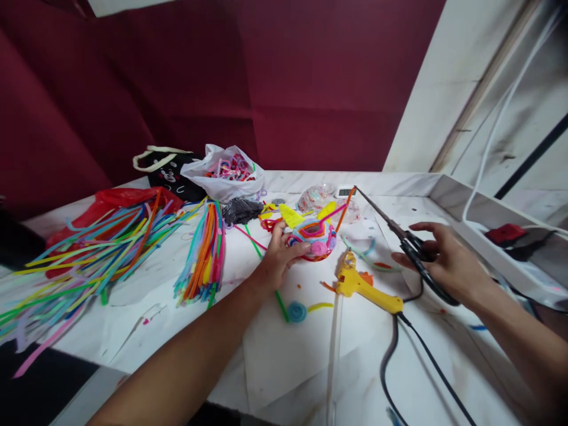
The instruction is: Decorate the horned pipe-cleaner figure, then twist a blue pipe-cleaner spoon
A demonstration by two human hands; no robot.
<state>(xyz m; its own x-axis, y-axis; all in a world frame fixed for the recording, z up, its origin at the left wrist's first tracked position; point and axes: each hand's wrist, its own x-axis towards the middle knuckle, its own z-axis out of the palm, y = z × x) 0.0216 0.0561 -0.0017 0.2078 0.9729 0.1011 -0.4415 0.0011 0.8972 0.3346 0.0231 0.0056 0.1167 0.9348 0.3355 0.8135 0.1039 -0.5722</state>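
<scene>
Left forearm [195, 349] foremost; colourful craft [316, 236] in left hand [279, 258], thumb [295, 252] across front.

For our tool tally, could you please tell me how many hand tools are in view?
2: scissors in the right hand, and a yellow glue gun lying between that hand and the left hand. Others may be hidden under the colorful strips.

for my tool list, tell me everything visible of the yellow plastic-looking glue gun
The yellow plastic-looking glue gun lies on the white work surface, its grimy nozzle end pointing away, its handle slanting to the lower right. A translucent stick extends from its body toward the near edge; a black cord leaves the handle's end. The left hand and right hand are off it.
</scene>
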